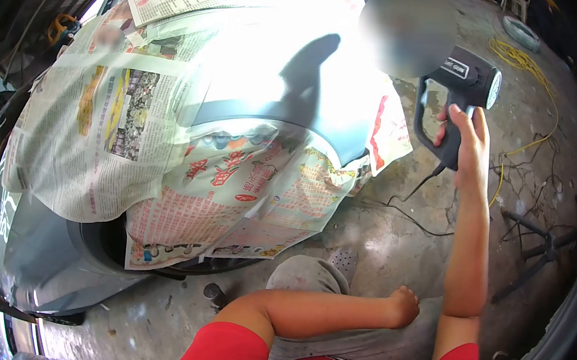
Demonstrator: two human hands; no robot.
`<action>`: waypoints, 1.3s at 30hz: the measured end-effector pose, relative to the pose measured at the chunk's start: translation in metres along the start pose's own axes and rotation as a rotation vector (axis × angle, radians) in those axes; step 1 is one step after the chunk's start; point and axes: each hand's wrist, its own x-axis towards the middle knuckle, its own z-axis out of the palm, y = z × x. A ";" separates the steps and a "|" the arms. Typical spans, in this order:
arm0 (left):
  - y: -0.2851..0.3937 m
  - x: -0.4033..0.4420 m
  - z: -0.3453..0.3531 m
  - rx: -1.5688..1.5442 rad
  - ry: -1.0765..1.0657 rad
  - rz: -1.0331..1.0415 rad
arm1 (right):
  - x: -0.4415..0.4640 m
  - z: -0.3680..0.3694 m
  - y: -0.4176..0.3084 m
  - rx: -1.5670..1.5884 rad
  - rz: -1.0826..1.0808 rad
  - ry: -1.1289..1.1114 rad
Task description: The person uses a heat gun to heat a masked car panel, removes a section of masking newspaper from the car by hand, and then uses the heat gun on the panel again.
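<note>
My right hand [474, 143] is wrapped round the handle of a black heat gun [458, 113], held out at the upper right beside the covered car. A blurred patch hides its front end. My left hand [403, 308] is closed in a fist over my lap, apart from the car; nothing shows in it. Newspaper sheets [115, 123] and strips of tape cover most of the car body around an exposed grey-blue panel [239, 110]. Strong glare washes out the panel's upper part, and a dark shadow falls across it.
A black cord [407, 217] runs from the heat gun down to the concrete floor [393, 254]. Coiled yellow cable [519, 58] lies at the upper right. A black-legged stand [545, 242] is on my right. The car's wheel [110, 238] shows below the paper.
</note>
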 end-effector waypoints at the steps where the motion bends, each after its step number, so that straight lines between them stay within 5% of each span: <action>1: 0.000 0.000 0.000 0.006 -0.006 0.004 | -0.011 0.007 -0.006 0.009 -0.022 -0.043; 8: 0.006 0.001 -0.005 0.019 -0.091 0.003 | -0.101 0.036 -0.035 0.063 0.052 -0.466; 11: 0.010 0.008 0.000 -0.021 -0.136 0.034 | -0.107 0.036 -0.011 -0.275 -0.577 -0.748; 13: 0.015 0.030 0.050 -0.026 -0.037 0.051 | -0.123 0.047 -0.015 -0.228 -0.449 -0.765; 22: 0.021 0.030 0.069 0.005 0.010 0.081 | -0.144 0.013 0.017 -0.598 -0.450 -0.645; 28: 0.028 -0.002 0.018 0.029 -0.204 0.043 | -0.160 -0.022 0.054 -0.581 -0.363 -0.421; 39: 0.021 -0.014 0.005 -0.020 -0.103 0.065 | -0.147 -0.060 0.087 -0.462 0.051 -0.206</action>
